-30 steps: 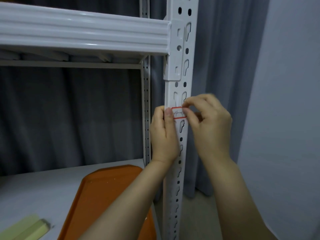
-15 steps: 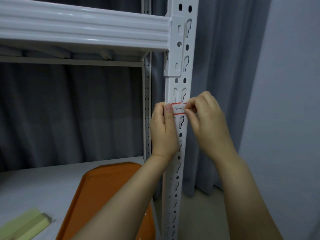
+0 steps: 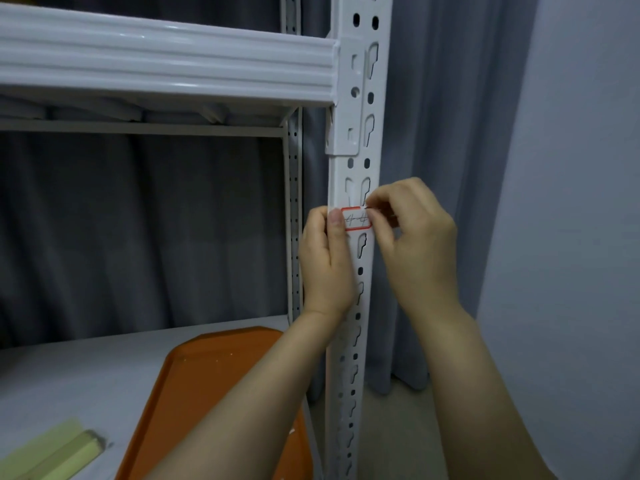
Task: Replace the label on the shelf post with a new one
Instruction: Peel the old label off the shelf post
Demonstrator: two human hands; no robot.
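Observation:
A small white label point(image 3: 356, 219) with a red border and handwriting sits on the front of the white perforated shelf post point(image 3: 360, 109). My left hand point(image 3: 325, 261) wraps the post's left side, its thumb pressing the label's left edge. My right hand point(image 3: 415, 237) is at the post's right side, with thumb and forefinger pinching the label's upper right corner. Whether that corner is lifted off the metal cannot be told.
A white shelf beam point(image 3: 166, 60) joins the post above. On the lower shelf board point(image 3: 69, 375) lie an orange tray point(image 3: 214, 393) and a pale green flat packet point(image 3: 59, 452). Grey curtain hangs behind, and a plain wall point(image 3: 581, 202) stands at the right.
Both hands stay at the label. My right hand's fingertips have shifted slightly up to the label's upper right corner, and the view has shifted a little.

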